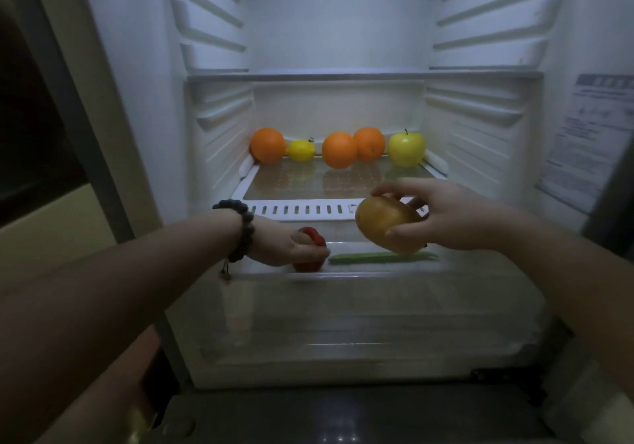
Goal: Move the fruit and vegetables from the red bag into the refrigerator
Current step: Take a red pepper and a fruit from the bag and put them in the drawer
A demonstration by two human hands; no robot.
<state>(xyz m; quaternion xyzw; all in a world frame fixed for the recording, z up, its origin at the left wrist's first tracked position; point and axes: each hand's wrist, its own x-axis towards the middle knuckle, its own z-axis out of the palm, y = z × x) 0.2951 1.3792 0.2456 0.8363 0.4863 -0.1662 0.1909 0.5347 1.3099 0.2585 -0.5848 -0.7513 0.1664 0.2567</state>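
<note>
The refrigerator [212, 135] stands open in front of me. On its glass shelf [308, 183] sit three oranges [268, 145], a lemon [301, 150] and a yellow-green apple [406, 148] along the back. My left hand [288, 246], with a dark bead bracelet on the wrist, grips a red pepper [310, 265] low over the clear drawer [343, 306]. My right hand [442, 217] holds a brown potato [384, 227] in front of the shelf edge, above a long green bean [377, 257] lying in the drawer. The red bag is out of view.
An upper shelf [363, 75] spans the cabinet above the fruit. The inner side walls carry ribbed shelf rails. A printed label [590, 141] is stuck on the right. A dark floor lies below the refrigerator.
</note>
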